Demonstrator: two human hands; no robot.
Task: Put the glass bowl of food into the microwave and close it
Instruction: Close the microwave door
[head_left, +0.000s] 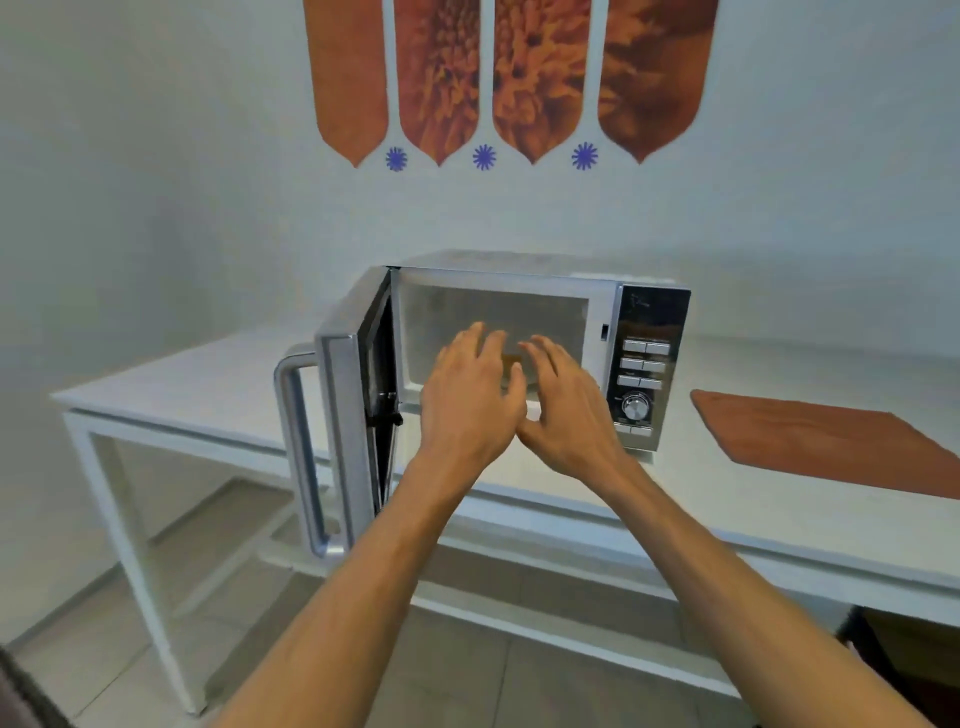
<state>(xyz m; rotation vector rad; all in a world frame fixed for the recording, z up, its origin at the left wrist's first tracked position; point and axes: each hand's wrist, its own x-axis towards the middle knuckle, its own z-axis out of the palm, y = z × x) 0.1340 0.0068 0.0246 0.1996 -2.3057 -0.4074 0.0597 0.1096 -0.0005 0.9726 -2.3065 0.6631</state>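
Microwave (519, 332) door (345, 410) wide open, left. Both hands at cavity mouth: left hand (470, 400), right hand (566, 405), fingers spread, gripping nothing. Glass bowl (511, 362) mostly hidden behind them, apparently inside. Door closing left.

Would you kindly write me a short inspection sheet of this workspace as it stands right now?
Surface: white table, microwave standing on it.
Job's things: microwave door swung open to the left; bowl mostly hidden behind the hands, only a yellowish patch shows inside the cavity.
Clutter: brown mat lying flat, right of the microwave.
Grips: left hand and right hand at the cavity mouth, fingers spread; whether they hold the bowl cannot be told.
Cables: nothing seen.
Surroundings: orange wall art above; tiled floor below.
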